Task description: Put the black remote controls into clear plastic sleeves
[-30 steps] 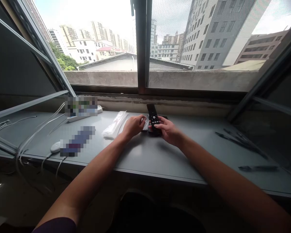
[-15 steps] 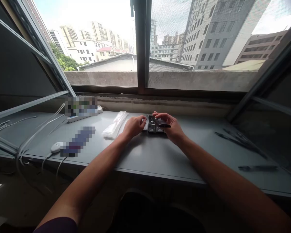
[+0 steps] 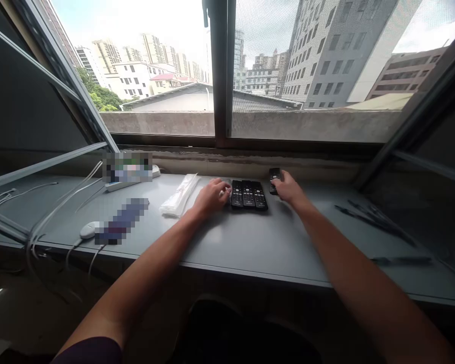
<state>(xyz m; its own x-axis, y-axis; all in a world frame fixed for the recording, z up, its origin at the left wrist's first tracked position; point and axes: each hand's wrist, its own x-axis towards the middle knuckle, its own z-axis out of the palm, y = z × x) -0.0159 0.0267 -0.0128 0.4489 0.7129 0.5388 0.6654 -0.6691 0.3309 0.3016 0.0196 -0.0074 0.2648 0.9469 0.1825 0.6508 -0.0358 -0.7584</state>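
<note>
At frame ctr, remotes: three black remotes [image 3: 249, 196] lying side by side in a row, button faces up, on gray desk [image 3: 242, 242].
R. side of ctr: right hand [image 3: 289, 188] holding 4th remote [image 3: 274, 174], grip closed on its near part, thumb over the face, btns up; other fingers partly hidden. Remote is near the row's upper R. corner; can't tell if it touches the desk.
L. of row: left hand [image 3: 211, 194], fingers bent in, at clear plastic [image 3: 227, 181] just beside the leftmost remote of the row. Mostly covered by the hand, so can't tell if it's gripped.
Bags: flat stack of clear plastic bags [image 3: 180, 194], ctr-left, near L. wrist.
Pwr/cables: white pwr strip [image 3: 156, 173], upper-mid left, partly pixelated; white rounded item [image 3: 87, 230] w/ cord, lower left, next to pixelated purplish item [image 3: 121, 220]. White cables [image 3: 47, 217] run down over desk edge, far left.
Far R.: dark cables [image 3: 375, 222] & dark slim item [image 3: 402, 261], blurry.
Window: dark upright frame bar [image 3: 220, 76], top ctr; bldgs outside, tall gray bldg [image 3: 322, 50] upper right.
Sleeve: dark purple sleeve [image 3: 91, 350], bottom left.
</note>
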